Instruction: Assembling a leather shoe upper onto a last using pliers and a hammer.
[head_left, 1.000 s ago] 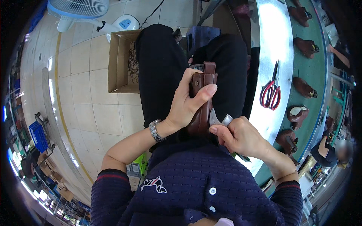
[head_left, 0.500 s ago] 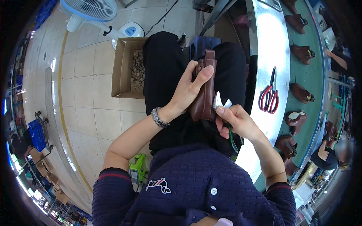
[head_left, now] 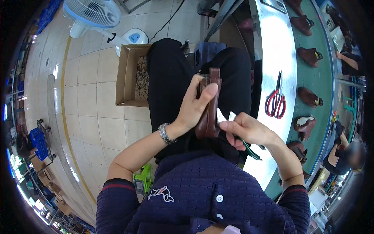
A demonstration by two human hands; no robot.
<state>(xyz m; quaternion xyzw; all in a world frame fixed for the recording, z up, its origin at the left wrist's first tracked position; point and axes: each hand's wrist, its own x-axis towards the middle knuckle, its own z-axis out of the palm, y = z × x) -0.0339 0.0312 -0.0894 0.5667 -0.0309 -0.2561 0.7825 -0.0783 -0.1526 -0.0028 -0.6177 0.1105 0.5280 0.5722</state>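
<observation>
While the left hand (head_left: 191, 110) grips a brown shoe (head_left: 207, 126) mid-frame, the right hand (head_left: 248, 129) holds green-handled cutters (head_left: 251, 151); an emblem (head_left: 161, 193) shows lower-centre.

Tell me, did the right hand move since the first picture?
Yes: the right hand moved forward, away from the body, judged against the red scissors on the table.

Navy textured shirt (head_left: 187, 183), red-striped sleeve cuffs (head_left: 118, 185), white buttons (head_left: 219, 198), silvery wristband (head_left: 164, 133), black trousers (head_left: 167, 74)
</observation>
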